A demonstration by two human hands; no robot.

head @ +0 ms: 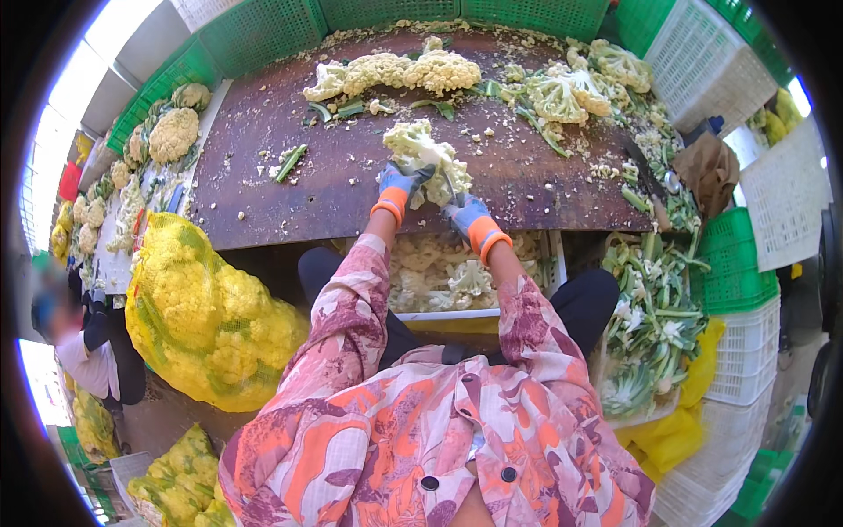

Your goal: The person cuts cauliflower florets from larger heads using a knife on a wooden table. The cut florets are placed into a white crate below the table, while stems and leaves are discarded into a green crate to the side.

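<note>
Both my hands wear blue-grey gloves with orange cuffs and meet over the near edge of the dark board table [316, 184]. My left hand [403, 184] grips a cut piece of cauliflower [421, 146] from its left side. My right hand [466, 214] is closed at the lower right of that piece. A thin grey knife blade [450, 186] seems to stand up from its fingers against the florets; the handle is hidden in the glove. Below the table edge, between my knees, a white crate [454, 313] holds cut florets [471, 277].
Cauliflower heads [411, 71] lie at the table's back, with more pieces [560, 95] at right. A large knife [637, 161] lies on the right side. A yellow net sack [211, 309] of cauliflower stands left, trimmed leaves [649, 329] right. A co-worker [85, 349] is far left.
</note>
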